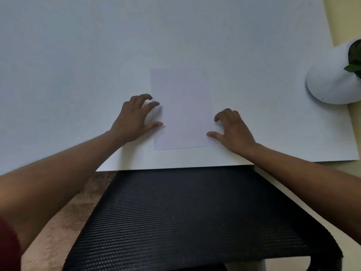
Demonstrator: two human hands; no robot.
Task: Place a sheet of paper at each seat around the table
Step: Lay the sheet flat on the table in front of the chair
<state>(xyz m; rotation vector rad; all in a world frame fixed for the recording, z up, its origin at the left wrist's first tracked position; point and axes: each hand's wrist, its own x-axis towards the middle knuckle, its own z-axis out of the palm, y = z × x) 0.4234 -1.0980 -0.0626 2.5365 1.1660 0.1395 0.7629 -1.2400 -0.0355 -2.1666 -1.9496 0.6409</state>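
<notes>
A white sheet of paper (182,108) lies flat on the white table (78,65), close to its near edge and straight in front of a black mesh chair (187,216). My left hand (134,118) rests at the sheet's left edge, thumb and fingertips touching the paper, fingers bent but holding nothing. My right hand (232,130) sits at the sheet's lower right corner, thumb tip on the paper and fingers arched over its right edge. Neither hand grips the sheet.
A white pot with a green plant (334,77) stands at the table's right end. The chair back is pushed up against the table's near edge. Beige carpet (64,222) shows below on the left.
</notes>
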